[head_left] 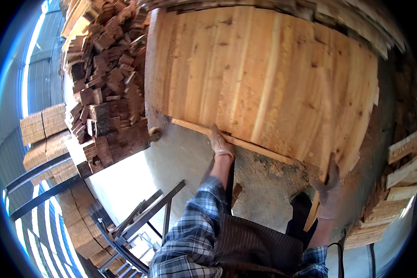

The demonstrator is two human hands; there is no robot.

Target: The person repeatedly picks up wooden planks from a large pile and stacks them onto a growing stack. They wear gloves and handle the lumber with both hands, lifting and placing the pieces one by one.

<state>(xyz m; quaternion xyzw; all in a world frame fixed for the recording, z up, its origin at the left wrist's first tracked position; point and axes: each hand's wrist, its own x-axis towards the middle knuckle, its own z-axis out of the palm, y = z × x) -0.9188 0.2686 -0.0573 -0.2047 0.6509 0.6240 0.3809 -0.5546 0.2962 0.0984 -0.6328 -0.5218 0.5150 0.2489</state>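
A broad panel of pale, knotty boards (236,69) lies side by side in front of me. Along its near edge runs a thin wooden strip (259,146), and my left hand (221,142) is closed round it, left of its middle. To the right, my right hand (328,187) grips a long narrow wooden slat (327,106). The slat's near end sticks out below the hand towards my legs, while its far part reaches over the boards and is smeared by motion. The fingers' undersides are hidden on both hands.
A tall heap of short wood blocks (109,83) stands on the left, with bundled wood stacks (46,125) beyond. A dark metal frame (146,211) is at the lower left. Sawdust (268,185) covers the floor by my feet. More planks (384,204) are stacked at right.
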